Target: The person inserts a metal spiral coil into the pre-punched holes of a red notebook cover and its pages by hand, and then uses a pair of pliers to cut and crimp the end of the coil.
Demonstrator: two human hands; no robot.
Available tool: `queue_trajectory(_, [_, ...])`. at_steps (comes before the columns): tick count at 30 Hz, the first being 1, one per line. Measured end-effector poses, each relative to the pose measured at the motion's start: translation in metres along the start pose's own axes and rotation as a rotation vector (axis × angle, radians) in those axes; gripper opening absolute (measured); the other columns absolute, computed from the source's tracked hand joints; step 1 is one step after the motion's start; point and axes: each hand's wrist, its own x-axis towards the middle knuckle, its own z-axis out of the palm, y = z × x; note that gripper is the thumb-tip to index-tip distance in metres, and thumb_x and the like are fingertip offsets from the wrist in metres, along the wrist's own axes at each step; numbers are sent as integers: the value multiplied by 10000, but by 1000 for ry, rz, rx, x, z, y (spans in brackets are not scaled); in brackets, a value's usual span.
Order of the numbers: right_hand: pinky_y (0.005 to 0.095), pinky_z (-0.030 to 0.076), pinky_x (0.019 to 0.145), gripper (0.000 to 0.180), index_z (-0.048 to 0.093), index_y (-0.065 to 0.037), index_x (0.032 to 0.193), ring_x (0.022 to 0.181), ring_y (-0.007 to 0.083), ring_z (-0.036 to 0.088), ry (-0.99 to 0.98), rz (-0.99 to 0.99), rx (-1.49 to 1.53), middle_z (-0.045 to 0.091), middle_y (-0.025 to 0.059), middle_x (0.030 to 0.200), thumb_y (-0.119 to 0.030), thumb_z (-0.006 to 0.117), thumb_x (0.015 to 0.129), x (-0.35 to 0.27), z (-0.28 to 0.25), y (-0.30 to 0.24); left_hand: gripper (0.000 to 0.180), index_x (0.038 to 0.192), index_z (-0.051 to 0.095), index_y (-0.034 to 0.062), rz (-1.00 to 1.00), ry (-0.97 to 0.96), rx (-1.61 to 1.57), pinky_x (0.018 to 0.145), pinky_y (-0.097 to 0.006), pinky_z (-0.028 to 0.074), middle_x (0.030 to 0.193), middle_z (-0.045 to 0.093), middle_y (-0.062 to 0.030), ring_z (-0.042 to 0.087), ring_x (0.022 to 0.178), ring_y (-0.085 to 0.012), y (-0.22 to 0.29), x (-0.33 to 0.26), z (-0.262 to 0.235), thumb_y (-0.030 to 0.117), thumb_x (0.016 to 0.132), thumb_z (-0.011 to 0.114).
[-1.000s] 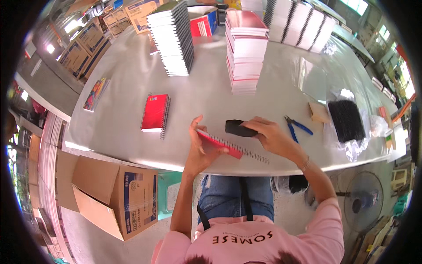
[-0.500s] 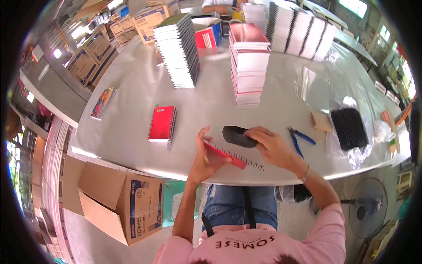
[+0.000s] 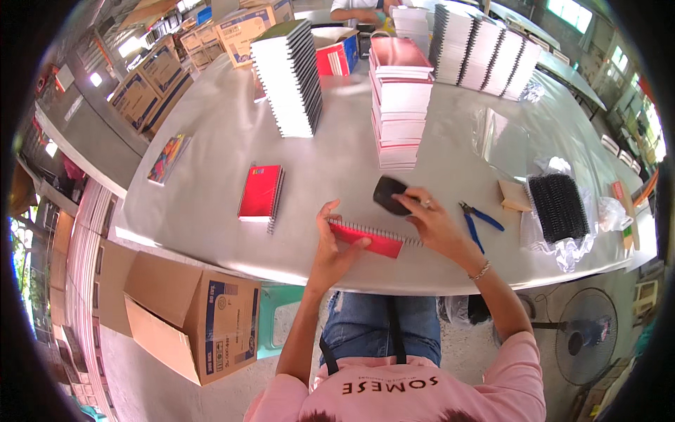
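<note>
My left hand (image 3: 333, 254) grips a small red notebook (image 3: 385, 245) tilted above the near table edge, thumb on its cover and fingers behind. A dark spiral coil (image 3: 373, 229) runs along the notebook's upper edge, its right end reaching under my right hand (image 3: 444, 231). That hand is closed on a rounded black block (image 3: 389, 195), held just above the coil. I cannot make out what kind of tool the block is. Left of my hands lies another red spiral notebook (image 3: 260, 193). Blue-handled pliers (image 3: 482, 221) rest to the right.
Stacks of spiral-bound notebooks (image 3: 287, 81) and red-covered books (image 3: 401, 105) stand farther back. Black coils (image 3: 557, 206) lie on plastic at right, beside a tan block (image 3: 515, 195). An open carton (image 3: 232, 330) sits below the table's left edge. Another person's hand (image 3: 365, 15) shows at the far side.
The black block has moved slightly up and turned more upright in my right hand. The notebook has swung more level, its red cover now facing me more.
</note>
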Motion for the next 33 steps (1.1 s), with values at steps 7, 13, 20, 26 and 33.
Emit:
queue_trajectory(7, [524,321,1079,678,457,-96,1434,1313,416,377,213,485,-625,414,201,1405,-175,738,821,-69,-32,-5,462,1383,384,49,-85,175,-148,982,-293,378,1259,447,-71,444,1102,-158,16,-12,20,157,989,599])
queue_trajectory(13, [493,328,1075,611,442,-58,1434,1257,391,420,153,800,-481,455,212,1346,-235,678,899,-118,-51,3,223,1182,571,15,-82,97,-137,758,-218,443,996,585,-13,502,812,-55,14,-9,7,166,1019,550])
queue_trajectory(20, [432,400,1009,612,476,-67,1398,1163,343,479,396,464,-56,516,198,1213,-160,726,847,-77,-10,-74,183,1075,633,-12,-126,99,-41,698,-245,462,909,634,-49,529,760,-80,19,-11,4,133,964,646])
queue_trajectory(26, [442,424,968,691,502,-97,1396,1126,329,521,258,282,51,474,168,1261,-183,783,770,-54,41,-118,169,1102,636,-18,-217,58,-51,660,-218,479,816,660,-15,537,706,-45,29,-12,2,72,959,632])
queue_trajectory(33, [449,441,894,718,533,-117,1383,1072,314,555,289,215,-127,512,168,1203,-200,806,725,-45,61,-120,183,1126,645,-27,-220,78,-120,719,-235,519,887,688,-25,613,814,-61,21,-21,2,-7,969,554])
